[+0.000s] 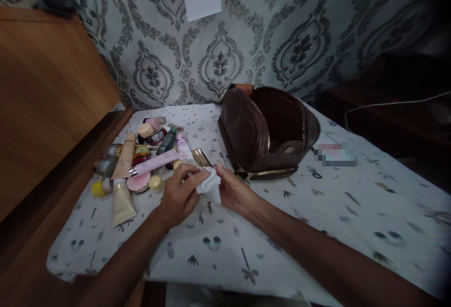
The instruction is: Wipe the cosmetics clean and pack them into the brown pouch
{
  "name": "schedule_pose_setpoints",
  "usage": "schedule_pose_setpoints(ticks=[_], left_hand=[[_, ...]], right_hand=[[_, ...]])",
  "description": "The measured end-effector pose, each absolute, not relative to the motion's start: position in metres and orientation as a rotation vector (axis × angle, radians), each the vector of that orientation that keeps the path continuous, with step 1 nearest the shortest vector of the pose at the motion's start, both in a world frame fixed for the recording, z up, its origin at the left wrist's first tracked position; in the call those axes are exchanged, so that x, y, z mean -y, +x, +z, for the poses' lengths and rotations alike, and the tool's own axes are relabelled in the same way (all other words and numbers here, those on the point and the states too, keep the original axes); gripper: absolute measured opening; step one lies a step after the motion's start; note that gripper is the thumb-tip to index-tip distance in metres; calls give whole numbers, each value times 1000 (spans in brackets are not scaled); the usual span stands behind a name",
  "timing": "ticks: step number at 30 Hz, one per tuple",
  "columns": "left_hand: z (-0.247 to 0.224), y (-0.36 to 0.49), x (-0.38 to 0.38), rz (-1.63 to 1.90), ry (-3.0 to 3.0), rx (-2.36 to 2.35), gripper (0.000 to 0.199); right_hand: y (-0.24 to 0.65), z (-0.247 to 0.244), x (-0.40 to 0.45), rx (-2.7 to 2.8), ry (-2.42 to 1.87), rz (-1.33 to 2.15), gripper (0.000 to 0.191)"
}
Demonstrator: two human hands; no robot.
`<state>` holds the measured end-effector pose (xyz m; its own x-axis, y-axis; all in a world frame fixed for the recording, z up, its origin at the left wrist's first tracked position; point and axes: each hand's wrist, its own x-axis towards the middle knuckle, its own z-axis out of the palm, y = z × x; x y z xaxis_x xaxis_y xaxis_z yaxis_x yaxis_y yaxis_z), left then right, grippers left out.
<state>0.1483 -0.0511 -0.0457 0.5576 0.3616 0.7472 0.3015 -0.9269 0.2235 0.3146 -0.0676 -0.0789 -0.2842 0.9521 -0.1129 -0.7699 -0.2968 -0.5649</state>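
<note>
A crumpled white cloth or wipe (208,183) is bunched between my two hands, above the front of the table. My left hand (181,196) pinches it from the left, fingers bent and pressed together. From the other side my right hand (235,190) is closed against the cloth, thumb up; its other fingers are mostly hidden. Just beyond my fingertips is a flat gold-coloured case (201,157) with a dark edge; I cannot tell whether it is held or lying down. A pink tube (154,162) and a small cream-coloured jar (155,183) lie close to my left hand.
An unzipped brown leather bag (243,133) stands beyond my right hand. Several cosmetics, including a beige tube (122,203) and a green bottle (167,140), crowd the left side of the patterned tablecloth (225,260). A wooden cabinet (49,76) borders the table's left.
</note>
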Motion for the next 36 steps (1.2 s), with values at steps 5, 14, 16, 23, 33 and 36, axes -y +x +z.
schedule_pose_setpoints(ticks=[5, 14, 16, 23, 33, 36], left_hand=[[-46, 148, 51, 1352, 2707, -602, 35], [-48, 151, 52, 1503, 2943, -685, 31], [-47, 153, 54, 1531, 3024, -699, 28], [-50, 161, 58, 1371, 3220, -601, 26], [-54, 157, 57, 1239, 2920, -572, 32], [-54, 155, 57, 1293, 2800, -620, 36]], right_hand=[[313, -78, 69, 494, -528, 1752, 41], [310, -76, 68, 527, -510, 1791, 32], [311, -74, 69, 533, -496, 1832, 32], [316, -67, 71, 390, -426, 1917, 35], [326, -68, 71, 340, -368, 1988, 47], [321, -70, 70, 398, -393, 1975, 29]])
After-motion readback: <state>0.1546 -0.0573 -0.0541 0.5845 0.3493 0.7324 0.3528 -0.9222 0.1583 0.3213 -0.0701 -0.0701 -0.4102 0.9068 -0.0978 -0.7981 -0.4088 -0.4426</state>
